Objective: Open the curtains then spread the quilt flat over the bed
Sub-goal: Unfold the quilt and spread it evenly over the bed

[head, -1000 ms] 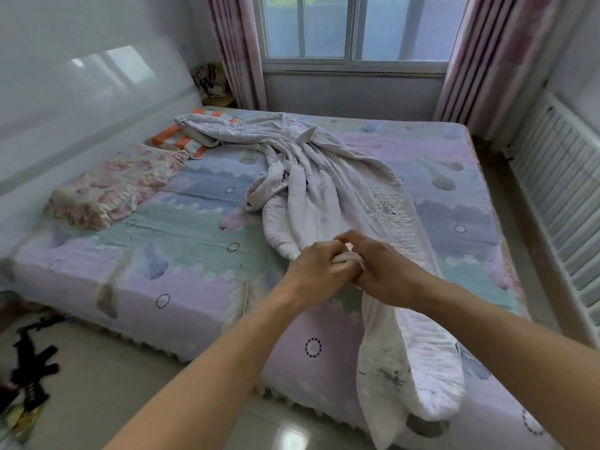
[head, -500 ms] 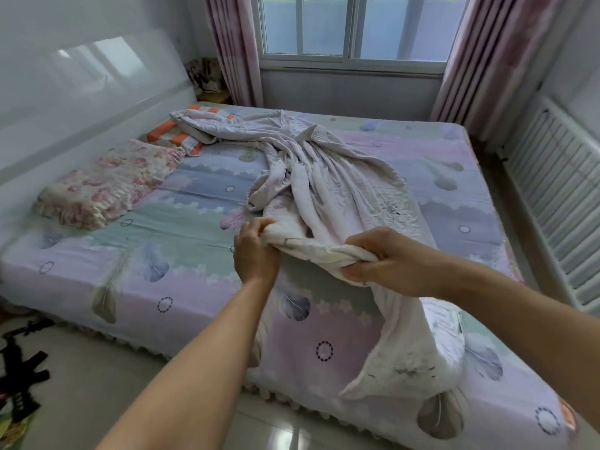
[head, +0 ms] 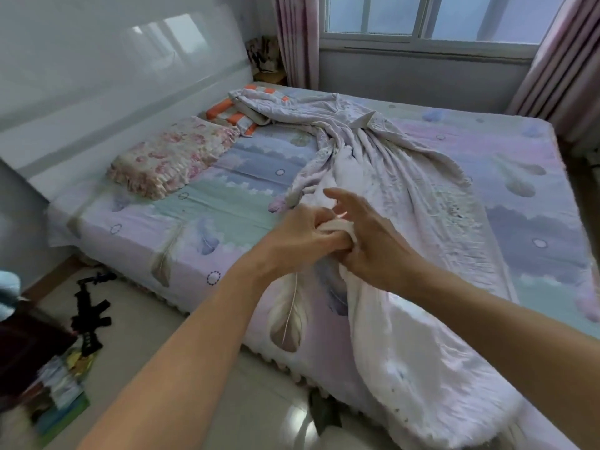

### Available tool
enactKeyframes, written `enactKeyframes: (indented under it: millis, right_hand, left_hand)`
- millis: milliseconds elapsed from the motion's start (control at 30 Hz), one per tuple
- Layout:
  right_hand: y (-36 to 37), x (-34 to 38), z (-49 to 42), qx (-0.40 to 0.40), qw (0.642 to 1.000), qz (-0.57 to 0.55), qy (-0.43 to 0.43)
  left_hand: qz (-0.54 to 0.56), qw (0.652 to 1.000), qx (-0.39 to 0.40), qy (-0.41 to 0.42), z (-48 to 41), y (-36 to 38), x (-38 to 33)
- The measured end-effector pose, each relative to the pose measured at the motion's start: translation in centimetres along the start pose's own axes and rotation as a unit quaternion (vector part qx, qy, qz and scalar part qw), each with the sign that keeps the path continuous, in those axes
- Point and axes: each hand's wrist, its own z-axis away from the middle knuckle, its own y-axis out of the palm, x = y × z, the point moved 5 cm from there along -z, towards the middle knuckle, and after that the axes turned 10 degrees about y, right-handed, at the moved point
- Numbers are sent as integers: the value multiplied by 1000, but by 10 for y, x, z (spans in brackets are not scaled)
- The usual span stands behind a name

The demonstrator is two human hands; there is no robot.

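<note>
At the near edge of the bed (head: 535,190), clutching a bunched fold of the white quilt (head: 406,196) in the left hand (head: 302,235); right hand (head: 376,254) close beside it, fingers spread loose, gripping nothing. Lying crumpled in a long diagonal from the striped pillow (head: 227,113) to the bedside, tail hanging over the edge. Pulled back either side of the window (head: 422,17): pink curtains (head: 297,37).

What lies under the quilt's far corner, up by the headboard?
An orange-and-white striped pillow pokes out from under the quilt there, on the patterned sheet. How far the pillow reaches beneath is covered, as is anything else under the bunched folds.
</note>
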Motion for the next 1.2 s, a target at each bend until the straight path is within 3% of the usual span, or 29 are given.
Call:
enactKeyframes:
  millis: [267, 400, 500, 567, 633, 700, 767, 867, 967, 1067, 1200]
  right_hand:
    - [22, 33, -49, 39, 998, -52, 19]
    - [36, 42, -74, 76, 990, -116, 13]
    - [43, 41, -95, 86, 984, -151, 25]
    - [44, 29, -105, 69, 990, -107, 56]
    - [48, 12, -122, 55, 993, -4, 102]
    - [57, -2, -133, 89, 978, 117, 145]
    - [73, -1, -141, 145, 968, 146, 142]
    - [95, 36, -155, 142, 986, 72, 55]
    - [102, 64, -173, 118, 992, 13, 35]
    - [102, 75, -184, 143, 985, -76, 52]
    - [103, 93, -204, 75, 986, -124, 86]
  left_hand:
    - [37, 994, -106, -3, 15, -45, 59]
    - [97, 985, -133, -47, 2, -43, 123]
    - [121, 973, -135, -143, -3, -51, 171]
    - [159, 960, -161, -165, -2, -64, 185]
    - [120, 967, -173, -143, -6, -89, 188]
    - [83, 973, -176, -120, -14, -114, 177]
    - [25, 983, -163, -78, -26, -133, 159]
    - [-63, 994, -81, -31, -44, -143, 128]
    - [-67, 997, -36, -6, -44, -153, 104]
    - [14, 998, -57, -6, -35, -176, 106]
    - [82, 993, -79, -2, -32, -200, 141]
